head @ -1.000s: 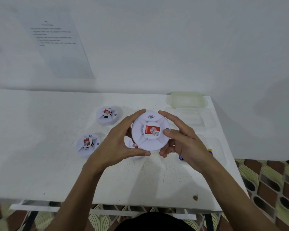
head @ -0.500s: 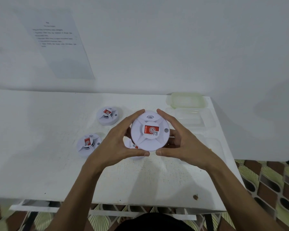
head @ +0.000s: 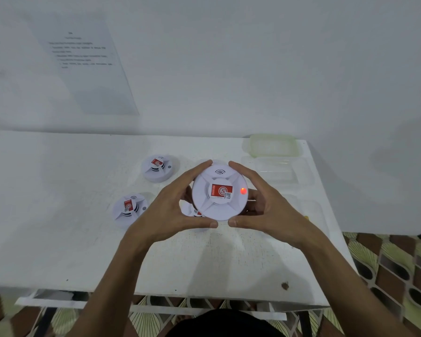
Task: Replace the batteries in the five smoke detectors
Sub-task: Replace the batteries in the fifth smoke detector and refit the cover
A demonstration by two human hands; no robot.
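A round white smoke detector (head: 206, 190) with a red label is held face up above the white table (head: 58, 239). My left hand (head: 170, 210) grips its left rim and my right hand (head: 270, 210) grips its right rim, thumbs nearly meeting below it. A red light glows on its right side. Two more detectors lie on the table, one at the back (head: 159, 168) and one to the left (head: 129, 209). A third detector (head: 193, 211) is mostly hidden behind my left hand.
Clear plastic containers (head: 272, 145) and lids (head: 284, 171) line the table's right side, partly hidden by my right hand. A printed sheet (head: 83, 62) hangs on the wall. Patterned floor shows past the right edge and below the front edge.
The detector has turned clockwise between my hands. My right thumb slid down to its lower rim. A red light now glows on the detector.
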